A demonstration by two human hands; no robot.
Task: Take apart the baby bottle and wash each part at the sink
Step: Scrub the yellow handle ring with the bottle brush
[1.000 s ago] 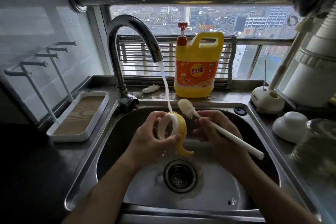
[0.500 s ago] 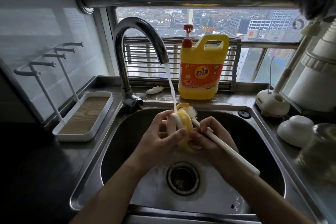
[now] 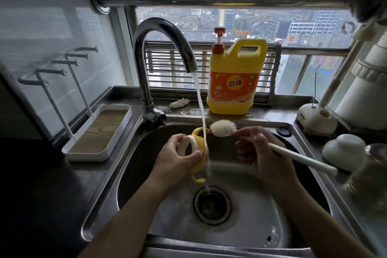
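Note:
My left hand (image 3: 176, 158) grips the bottle's yellow handle ring (image 3: 198, 148), a white-rimmed collar with two curved yellow handles, held over the steel sink (image 3: 134, 165). Water from the curved faucet (image 3: 161, 33) runs down along the ring's right side into the drain (image 3: 211, 205). My right hand (image 3: 257, 148) holds a white bottle brush (image 3: 223, 128) by its long handle; the bristle head sits just right of the ring, apart from it. The clear bottle body (image 3: 372, 176) stands blurred at the right counter edge.
A yellow detergent jug (image 3: 236, 77) with a red pump stands on the ledge behind the sink. A white drying rack tray (image 3: 98, 134) with pegs sits left. A white dome lid (image 3: 343, 151) and a white brush stand (image 3: 316, 119) are on the right counter.
The brush head has pulled out of the ring and moved right, clear of it. My left hand has turned the ring so a handle points down.

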